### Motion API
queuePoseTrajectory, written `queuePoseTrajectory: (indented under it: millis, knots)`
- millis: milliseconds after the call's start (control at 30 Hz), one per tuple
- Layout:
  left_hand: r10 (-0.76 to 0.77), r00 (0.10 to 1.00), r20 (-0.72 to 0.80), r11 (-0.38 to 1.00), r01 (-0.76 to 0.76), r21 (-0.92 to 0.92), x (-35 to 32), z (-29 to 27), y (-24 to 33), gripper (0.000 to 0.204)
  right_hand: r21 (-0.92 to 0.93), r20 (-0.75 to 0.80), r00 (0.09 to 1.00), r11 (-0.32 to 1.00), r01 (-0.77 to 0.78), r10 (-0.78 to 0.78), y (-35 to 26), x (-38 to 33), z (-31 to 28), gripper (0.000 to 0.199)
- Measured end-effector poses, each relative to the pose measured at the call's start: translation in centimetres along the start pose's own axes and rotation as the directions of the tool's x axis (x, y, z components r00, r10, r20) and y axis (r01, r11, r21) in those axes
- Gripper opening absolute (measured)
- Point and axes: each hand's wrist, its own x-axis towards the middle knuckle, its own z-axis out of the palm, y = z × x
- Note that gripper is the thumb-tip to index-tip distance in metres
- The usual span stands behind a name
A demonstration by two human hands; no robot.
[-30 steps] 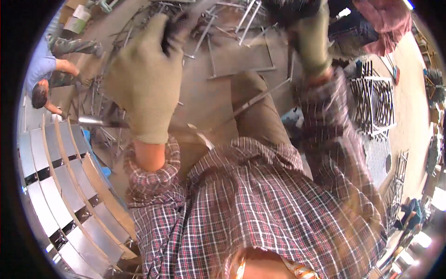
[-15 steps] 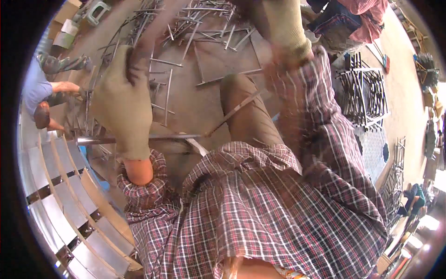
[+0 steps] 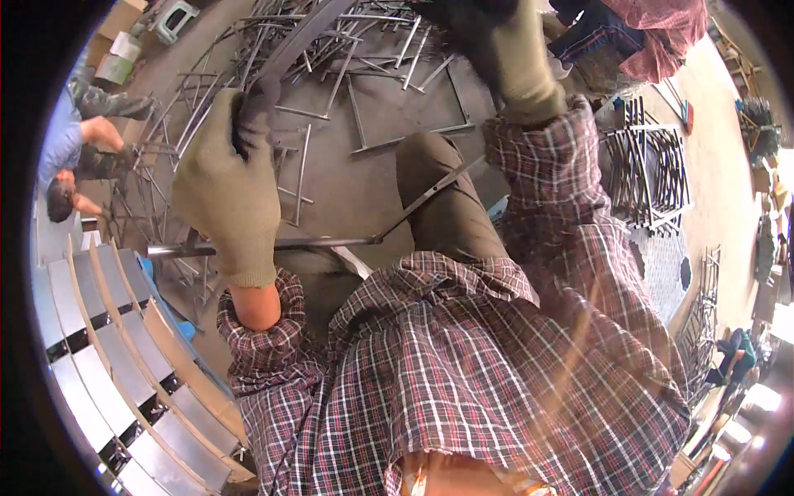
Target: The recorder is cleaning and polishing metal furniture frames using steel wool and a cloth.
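Observation:
My left hand, in a pale glove with a dark palm, is closed around a grey metal bar that slants up past the top edge. Beneath that wrist lies a thin metal tube. A flat metal strip joins its right end and rises across my knee toward my right sleeve. High at the top edge is my right hand, gloved the same way. Its dark fingers are partly cut off by the picture's edge, so what they hold, if anything, cannot be made out.
A tangled heap of metal tube frames covers the floor ahead. Stacked dark frames stand at right. Flat silvery panels lie at lower left. A person in blue bends at far left; another in a reddish top is at upper right.
My left hand has shifted slightly right with the bar. My right hand has moved a little right and is less blurred. The person at far left has bent lower.

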Motion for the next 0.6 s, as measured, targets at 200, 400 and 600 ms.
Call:
queuePoseTrajectory:
  millis: [200, 400, 600]
  knots:
    - [-0.201, 0.977, 0.078, 0.938, 0.169, 0.302, -1.9, 0.8, -4.0, 0.037, 0.745, 0.447, 0.494, -0.006, -0.667, 0.745, 1.8, -20.3, 7.9, 0.051]
    - [-0.288, 0.952, 0.105, 0.958, 0.287, 0.026, -3.6, 3.8, -6.6, 0.036, 0.741, 0.162, 0.554, 0.27, -0.615, 0.816, 3.2, -18.9, 1.5, 0.035]
    - [-0.213, 0.975, 0.06, 0.977, 0.213, 0.008, -1.4, 1.7, -4.8, 0.026, 0.826, 0.026, 0.511, 0.27, -0.495, 0.859, -0.8, -17.5, 4.8, 0.046]
